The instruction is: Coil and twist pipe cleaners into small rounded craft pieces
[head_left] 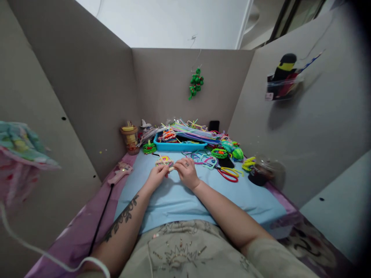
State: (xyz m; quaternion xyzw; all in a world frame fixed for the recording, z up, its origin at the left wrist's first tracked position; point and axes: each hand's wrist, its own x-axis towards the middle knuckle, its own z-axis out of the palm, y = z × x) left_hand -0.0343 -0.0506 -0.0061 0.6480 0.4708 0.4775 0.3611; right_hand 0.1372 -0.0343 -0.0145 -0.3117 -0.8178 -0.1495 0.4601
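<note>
My left hand [157, 175] and my right hand [187, 172] meet over a light blue mat [174, 200], both with fingers pinched together on a small pastel pipe-cleaner piece [164, 161] of pink, yellow and white loops. The piece rests partly on the mat just beyond my fingertips. My left forearm carries a dark tattoo. A blue tray [179, 146] heaped with coloured pipe cleaners stands right behind the hands.
A pink glue gun [120, 173] with a black cord lies to the left. A lidded cup [130, 139] stands back left. Green pipe-cleaner figures [228, 150], red and yellow loops [230, 174] and a dark jar [259, 173] lie on the right. Grey panels wall the desk; a green ornament [196, 83] hangs behind.
</note>
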